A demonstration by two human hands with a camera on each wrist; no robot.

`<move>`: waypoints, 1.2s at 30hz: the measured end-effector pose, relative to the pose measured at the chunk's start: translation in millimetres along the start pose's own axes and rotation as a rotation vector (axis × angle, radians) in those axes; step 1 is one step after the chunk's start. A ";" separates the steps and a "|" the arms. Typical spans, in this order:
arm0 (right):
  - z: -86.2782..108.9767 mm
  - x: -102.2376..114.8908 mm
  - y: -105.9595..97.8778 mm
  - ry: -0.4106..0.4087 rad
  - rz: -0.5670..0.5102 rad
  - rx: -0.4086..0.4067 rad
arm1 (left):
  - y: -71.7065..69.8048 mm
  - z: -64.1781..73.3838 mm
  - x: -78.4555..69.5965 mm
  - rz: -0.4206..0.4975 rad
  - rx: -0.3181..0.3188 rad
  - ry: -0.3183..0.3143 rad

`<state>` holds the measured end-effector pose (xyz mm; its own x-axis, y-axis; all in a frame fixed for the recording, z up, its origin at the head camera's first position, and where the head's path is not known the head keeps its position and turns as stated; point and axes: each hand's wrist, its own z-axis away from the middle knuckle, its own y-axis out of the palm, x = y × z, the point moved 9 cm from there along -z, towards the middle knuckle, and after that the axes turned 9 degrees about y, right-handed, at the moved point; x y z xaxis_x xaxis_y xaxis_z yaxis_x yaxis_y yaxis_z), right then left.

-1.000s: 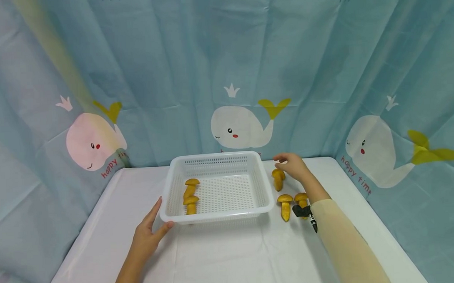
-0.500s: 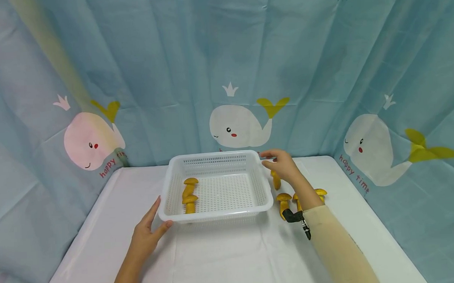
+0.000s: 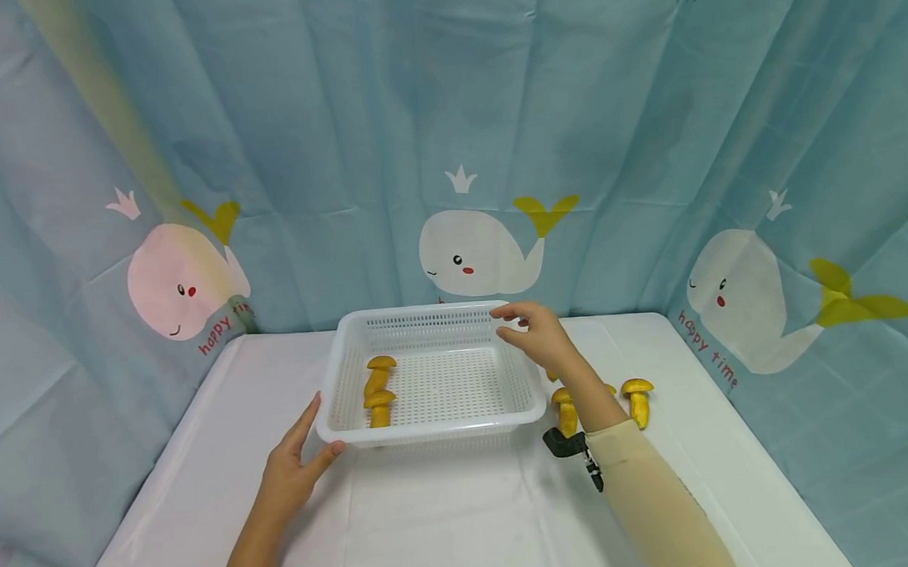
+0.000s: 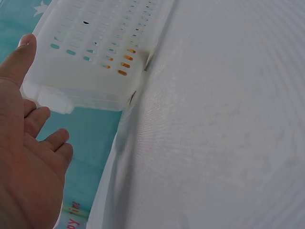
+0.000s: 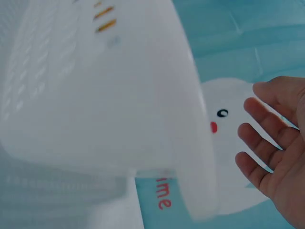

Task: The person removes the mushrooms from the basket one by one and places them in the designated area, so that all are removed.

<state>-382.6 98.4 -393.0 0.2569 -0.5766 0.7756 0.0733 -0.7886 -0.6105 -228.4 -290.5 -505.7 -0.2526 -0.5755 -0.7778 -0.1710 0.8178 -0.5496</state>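
A white plastic basket (image 3: 437, 434) with slotted sides stands at the table's far side. Inside it, near the left end, lie a mushroom (image 3: 380, 374) and, closer to me, a second mushroom (image 3: 380, 409), both yellow-brown. My left hand (image 3: 291, 473) is at the basket's front left corner, thumb and fingers spread around the rim. Above the back right of the basket is my right hand (image 3: 538, 339), its fingers loosely bent and holding nothing. In the right wrist view, a gap shows between its fingers (image 5: 259, 143) and the basket rim (image 5: 193, 143).
Several more mushrooms lie right of the basket; one (image 3: 566, 410) is close to its wall and another (image 3: 638, 402) farther right, others partly hidden by my right arm. A black wrist mount (image 3: 568, 446) sticks out from that arm. Behind the white table (image 3: 432, 509) hangs a blue whale-print curtain (image 3: 607, 145).
My right hand has moved left from beside the far right mushroom to over the basket's right side. More of the rightmost mushroom shows. The left hand and basket have hardly moved.
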 end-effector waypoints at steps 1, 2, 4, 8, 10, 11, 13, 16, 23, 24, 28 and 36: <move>0.4 3.4 2.4 -0.012 -0.002 0.006 | 0.0 0.0 0.3 -0.001 -0.001 0.002; 0.8 6.9 4.6 -0.023 -0.007 0.012 | 0.0 0.0 0.7 -0.002 -0.002 0.004; 1.2 14.2 9.2 -0.051 -0.018 0.025 | 0.2 0.0 1.8 -0.005 0.000 0.005; 0.8 26.9 18.4 -0.091 -0.032 0.045 | 0.1 0.0 3.4 -0.009 0.001 0.003; 0.1 31.2 23.0 -0.091 -0.031 0.049 | 0.1 -0.3 3.2 -0.010 0.001 0.004; -0.2 33.1 25.4 -0.088 -0.032 0.052 | 0.1 -0.4 2.9 -0.009 0.002 0.003; -0.8 36.4 30.4 -0.075 -0.027 0.058 | -0.2 -0.7 2.2 -0.010 0.001 0.005; -0.3 42.7 38.5 -0.066 -0.024 0.077 | -0.5 -0.8 1.4 -0.009 0.001 0.003; -1.2 57.9 56.8 -0.078 -0.039 0.108 | -0.8 -0.6 1.2 -0.007 0.001 0.004; -1.4 59.7 59.2 -0.076 -0.040 0.113 | -0.8 -0.5 1.4 -0.008 0.002 0.002; -1.9 66.5 68.5 -0.076 -0.047 0.135 | -1.1 -0.4 2.8 -0.011 0.002 0.001; -2.0 76.5 83.6 -0.094 -0.071 0.168 | -1.7 -0.6 2.0 -0.007 -0.002 0.014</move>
<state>-358.8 -12.1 -384.4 0.3332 -0.4921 0.8043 0.2519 -0.7755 -0.5789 -229.2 -293.0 -506.1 -0.2645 -0.5812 -0.7696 -0.1748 0.8137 -0.5544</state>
